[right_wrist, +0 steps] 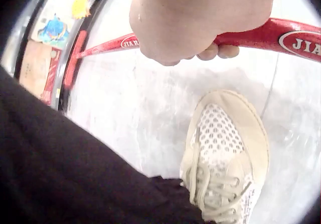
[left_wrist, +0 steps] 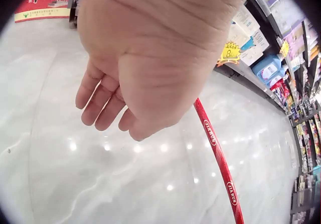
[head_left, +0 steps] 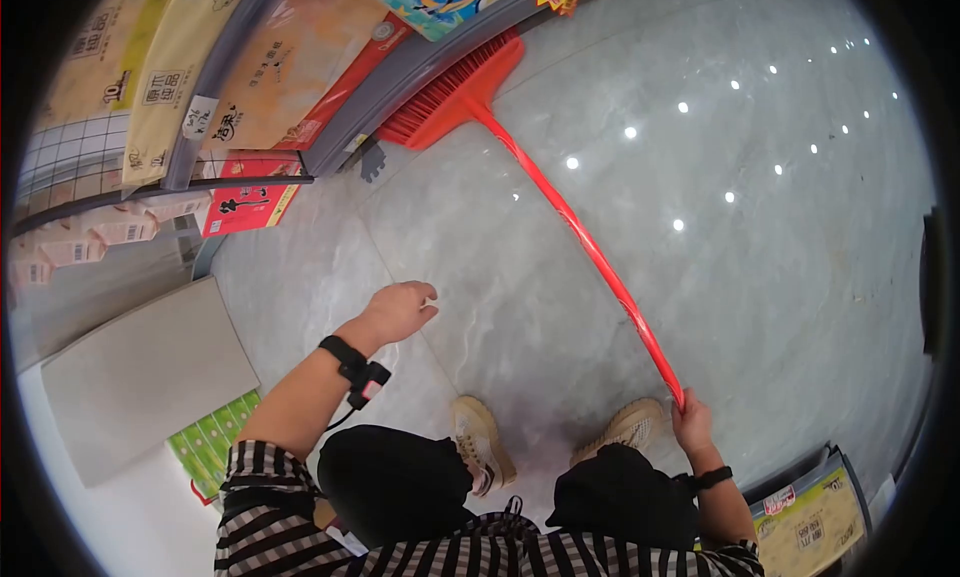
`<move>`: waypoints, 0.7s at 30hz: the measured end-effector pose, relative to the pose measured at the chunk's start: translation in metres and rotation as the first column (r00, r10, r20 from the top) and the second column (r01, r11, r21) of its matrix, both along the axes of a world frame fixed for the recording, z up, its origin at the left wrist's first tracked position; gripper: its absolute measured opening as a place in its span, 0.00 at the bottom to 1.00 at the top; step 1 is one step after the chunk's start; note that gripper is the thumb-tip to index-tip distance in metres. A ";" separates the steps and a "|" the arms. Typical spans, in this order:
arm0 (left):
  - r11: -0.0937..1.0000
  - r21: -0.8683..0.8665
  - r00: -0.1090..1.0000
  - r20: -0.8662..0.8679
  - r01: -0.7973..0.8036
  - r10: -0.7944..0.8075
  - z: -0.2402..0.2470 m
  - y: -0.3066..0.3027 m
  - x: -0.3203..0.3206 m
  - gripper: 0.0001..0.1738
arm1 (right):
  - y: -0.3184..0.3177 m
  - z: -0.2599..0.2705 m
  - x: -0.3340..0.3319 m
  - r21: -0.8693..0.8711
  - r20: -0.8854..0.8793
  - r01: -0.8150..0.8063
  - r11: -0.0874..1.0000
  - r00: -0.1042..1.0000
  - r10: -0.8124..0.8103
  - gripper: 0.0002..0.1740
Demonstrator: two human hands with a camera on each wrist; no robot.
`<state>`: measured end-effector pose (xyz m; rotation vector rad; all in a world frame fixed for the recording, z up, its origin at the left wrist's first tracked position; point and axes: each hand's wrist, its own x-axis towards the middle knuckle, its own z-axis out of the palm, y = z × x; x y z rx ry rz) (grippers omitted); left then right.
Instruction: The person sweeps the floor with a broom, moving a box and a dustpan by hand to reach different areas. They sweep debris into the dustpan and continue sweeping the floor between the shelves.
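A red broom lies across the head view, its handle (head_left: pixel 590 247) slanting down to my right hand (head_left: pixel 693 422), which grips it near the end. The broom head (head_left: pixel 455 95) rests on the floor against the base of the shelf. In the right wrist view my right hand (right_wrist: pixel 200 23) is wrapped round the red handle (right_wrist: pixel 271 33), with fingertips showing below it. My left hand (head_left: pixel 398 311) hangs over the floor holding nothing, its fingers loosely bent; the left wrist view shows the left palm (left_wrist: pixel 145 58) and the handle (left_wrist: pixel 218 156) beyond it.
Shelves with paper packs (head_left: pixel 290 67) stand at the upper left. A grey piece of debris (head_left: pixel 372 163) lies beside the shelf base. A large box (head_left: pixel 150 377) and a green pack (head_left: pixel 215 442) are at the left. More packs (head_left: pixel 815 527) stand at the lower right. Shoes (head_left: pixel 483 442) are on the floor.
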<state>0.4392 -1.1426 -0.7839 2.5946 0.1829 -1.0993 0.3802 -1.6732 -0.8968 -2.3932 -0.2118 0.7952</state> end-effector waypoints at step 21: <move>0.948 0.252 0.979 -0.003 -0.197 0.204 0.053 0.092 -0.003 0.12 | 0.003 0.004 -0.040 -0.057 -0.287 0.277 0.959 0.916 -0.281 0.12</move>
